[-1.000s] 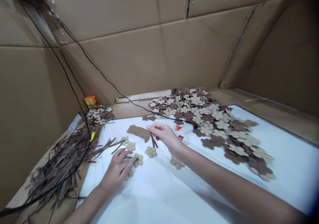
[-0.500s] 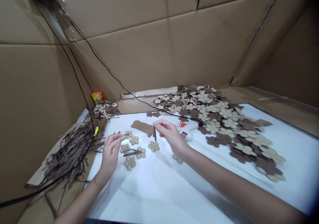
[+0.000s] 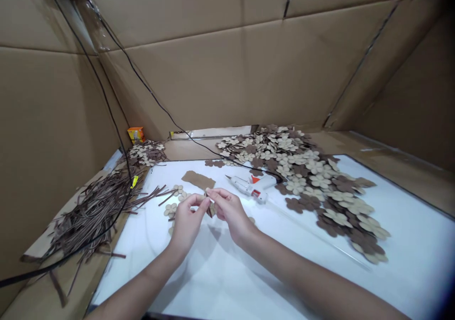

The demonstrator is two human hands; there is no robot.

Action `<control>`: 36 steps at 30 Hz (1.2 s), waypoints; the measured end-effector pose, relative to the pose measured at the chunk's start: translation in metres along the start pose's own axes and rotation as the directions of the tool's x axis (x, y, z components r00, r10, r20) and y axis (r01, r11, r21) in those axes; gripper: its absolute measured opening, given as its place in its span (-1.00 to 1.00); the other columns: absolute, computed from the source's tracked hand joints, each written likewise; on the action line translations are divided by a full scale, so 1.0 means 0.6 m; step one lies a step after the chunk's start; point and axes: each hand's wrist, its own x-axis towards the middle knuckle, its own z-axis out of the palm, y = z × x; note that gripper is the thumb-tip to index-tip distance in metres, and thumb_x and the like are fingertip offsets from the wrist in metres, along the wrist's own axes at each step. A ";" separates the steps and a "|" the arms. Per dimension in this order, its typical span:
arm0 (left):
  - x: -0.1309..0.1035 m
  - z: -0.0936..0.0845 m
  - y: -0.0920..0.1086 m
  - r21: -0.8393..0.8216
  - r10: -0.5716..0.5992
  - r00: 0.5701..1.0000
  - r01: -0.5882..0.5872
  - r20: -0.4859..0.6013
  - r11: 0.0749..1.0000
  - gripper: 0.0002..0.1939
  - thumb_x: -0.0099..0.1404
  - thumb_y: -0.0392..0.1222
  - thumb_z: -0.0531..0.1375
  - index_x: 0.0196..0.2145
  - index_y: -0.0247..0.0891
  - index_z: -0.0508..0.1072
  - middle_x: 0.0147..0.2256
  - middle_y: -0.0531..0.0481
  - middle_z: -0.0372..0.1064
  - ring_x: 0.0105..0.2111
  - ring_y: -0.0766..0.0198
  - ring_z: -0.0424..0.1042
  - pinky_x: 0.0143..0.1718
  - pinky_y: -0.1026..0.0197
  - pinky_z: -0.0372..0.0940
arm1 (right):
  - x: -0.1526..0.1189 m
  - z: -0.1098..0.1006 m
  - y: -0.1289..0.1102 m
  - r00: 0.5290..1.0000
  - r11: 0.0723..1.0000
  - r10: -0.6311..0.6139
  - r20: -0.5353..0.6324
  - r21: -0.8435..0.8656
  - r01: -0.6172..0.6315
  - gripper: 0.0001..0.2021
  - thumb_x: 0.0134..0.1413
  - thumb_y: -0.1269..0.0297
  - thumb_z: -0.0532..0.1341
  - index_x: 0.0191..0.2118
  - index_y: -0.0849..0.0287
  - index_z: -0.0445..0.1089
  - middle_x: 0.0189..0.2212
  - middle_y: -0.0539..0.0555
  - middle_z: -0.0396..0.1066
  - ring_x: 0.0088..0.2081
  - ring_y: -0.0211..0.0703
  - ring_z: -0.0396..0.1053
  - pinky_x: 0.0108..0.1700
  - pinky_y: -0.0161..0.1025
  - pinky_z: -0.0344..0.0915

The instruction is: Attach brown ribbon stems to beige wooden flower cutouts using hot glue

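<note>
My left hand [image 3: 188,219] and my right hand [image 3: 230,212] meet over the white board, fingertips pinched close together. Between them a thin dark brown strip [image 3: 209,211] hangs from the fingers; its upper part is hidden. Beige felt flowers [image 3: 170,210] lie on the board beside and behind my left hand, several partly covered. Just beyond the fingertips is a torn piece of brown cardboard [image 3: 198,179]. A white glue gun [image 3: 254,188] with an orange trigger rests to the right of it, a clear glue stick [image 3: 316,232] trailing from its back.
Beige and brown flowers form a large pile [image 3: 305,168] at the right. A heap of brown strips [image 3: 95,211] covers the left side, with a small orange box [image 3: 136,134] behind. A black cable [image 3: 152,92] crosses the view, and cardboard walls [image 3: 213,73] stand around the board [image 3: 227,287].
My hands have come together, the left moving right and the right slightly left and down. The brown strip is now between both. The glue gun shows fully.
</note>
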 end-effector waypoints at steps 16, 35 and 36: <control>-0.002 0.007 -0.008 0.005 -0.053 0.998 0.053 -0.019 0.999 -0.74 0.13 -0.04 0.20 -0.49 -0.32 0.45 -0.50 0.00 0.39 -0.53 0.34 0.30 -0.51 0.32 0.18 | 0.011 -0.041 0.003 1.000 0.989 -0.015 0.025 -0.147 0.018 -0.74 -0.18 0.06 0.31 -0.53 0.18 0.46 -0.64 -0.06 0.29 -0.57 -0.31 0.13 -0.53 -0.31 0.01; 0.001 0.006 -0.032 -0.056 -0.086 0.992 0.092 0.092 0.994 -0.71 0.20 -0.02 0.15 -0.50 -0.32 0.39 -0.53 0.01 0.35 -0.49 0.31 0.31 -0.42 0.29 0.22 | 0.013 -0.041 0.000 0.995 0.992 0.079 0.063 -0.105 -0.072 -0.70 -0.19 0.03 0.32 -0.60 0.18 0.39 -0.67 -0.04 0.30 -0.60 -0.31 0.17 -0.55 -0.32 0.05; 0.000 0.004 -0.032 -0.065 -0.090 0.991 0.097 0.097 0.993 -0.70 0.21 -0.02 0.14 -0.50 -0.32 0.39 -0.52 0.01 0.35 -0.49 0.31 0.31 -0.43 0.30 0.21 | 0.014 -0.043 0.000 0.994 0.992 0.077 0.073 -0.107 -0.069 -0.70 -0.18 0.03 0.31 -0.60 0.18 0.39 -0.67 -0.04 0.31 -0.60 -0.31 0.18 -0.53 -0.31 0.08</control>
